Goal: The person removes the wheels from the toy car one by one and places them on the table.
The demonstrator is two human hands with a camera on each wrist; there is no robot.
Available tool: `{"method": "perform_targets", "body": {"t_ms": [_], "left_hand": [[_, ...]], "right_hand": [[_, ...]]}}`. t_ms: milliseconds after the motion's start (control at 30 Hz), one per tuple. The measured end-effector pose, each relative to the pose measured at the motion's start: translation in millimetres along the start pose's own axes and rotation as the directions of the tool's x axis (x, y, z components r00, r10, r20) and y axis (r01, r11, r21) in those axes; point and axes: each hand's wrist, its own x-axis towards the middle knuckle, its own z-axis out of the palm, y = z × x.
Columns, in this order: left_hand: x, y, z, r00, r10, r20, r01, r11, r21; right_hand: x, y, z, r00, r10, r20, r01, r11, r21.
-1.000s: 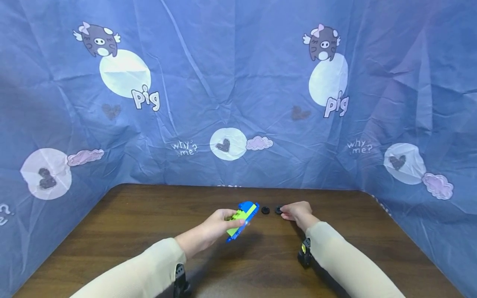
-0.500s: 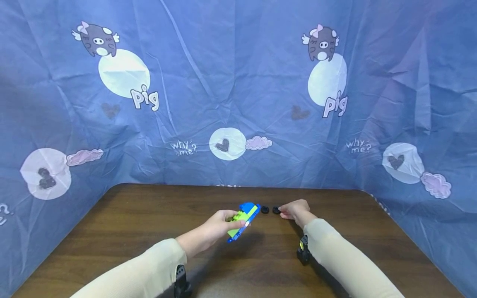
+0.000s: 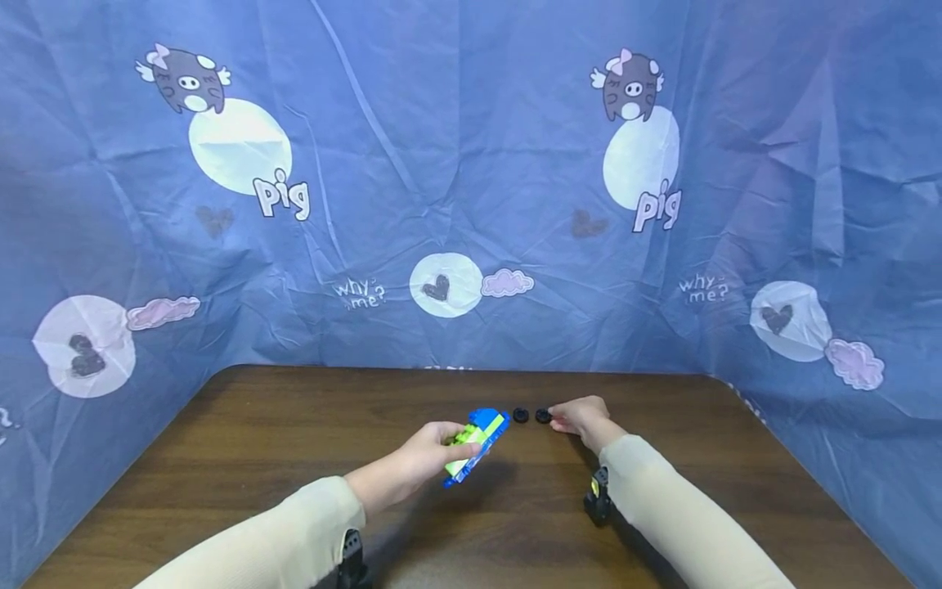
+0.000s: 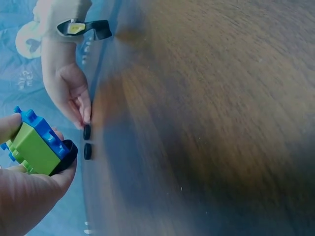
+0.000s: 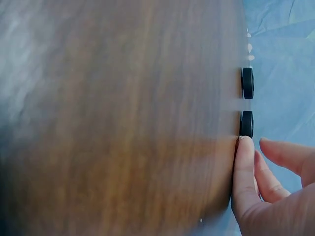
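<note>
My left hand [image 3: 415, 460] grips a blue and lime-green toy-brick build [image 3: 478, 442] above the table, thumb on one side and fingers behind. A dark curved part shows at the build's lower end in the left wrist view, partly covered by the hand. Two small black toy wheels [image 3: 520, 415] lie flat side by side near the far edge, with a narrow gap between them. My right hand [image 3: 585, 420] touches the right-hand wheel [image 5: 247, 124] with a fingertip at its edge. The thumb [image 5: 283, 153] stands apart from that wheel.
The brown wooden table [image 3: 294, 458] ends at a blue cloth [image 3: 471, 327] that hangs behind it and along the sides. Black wrist cameras [image 3: 598, 495] are strapped at the sleeves.
My right hand has slid a little left, and the wheel at its fingertip has moved closer to the other wheel. The left hand still holds the brick build, slightly lower.
</note>
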Motion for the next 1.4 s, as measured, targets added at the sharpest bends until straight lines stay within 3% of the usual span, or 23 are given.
{"method": "perform_targets", "body": {"t_ms": [433,767,967,1200,1400], "left_hand": [[-1.8,-3.7,2.6,0.999,-0.027,-0.021,0.027,1.000,0.015],[-0.7,-3.3,3.1,1.000,-0.014,-0.008,0.014,1.000,-0.007],[-1.3,-0.8,2.1,1.000,-0.008,-0.010,0.008,1.000,-0.008],[-1.0,-0.3,-0.2,0.998,-0.021,-0.067,0.024,0.998,0.050],[2.6,0.3,1.8,0.995,-0.014,-0.097,0.017,0.999,0.035]], "right_hand": [[-1.9,-1.1,-3.0,1.000,-0.003,0.020,0.001,0.998,0.068],[-2.2,-2.8,-7.3,0.999,0.004,0.054,-0.009,0.995,0.096],[-4.5,-6.6,-9.0,0.991,0.026,0.128,-0.040,0.993,0.109],[-5.5,-5.5,-17.9,0.974,0.010,0.226,-0.041,0.990,0.134],[-12.3,-9.3,-24.7,0.964,0.012,0.264,-0.049,0.990,0.133]]}}
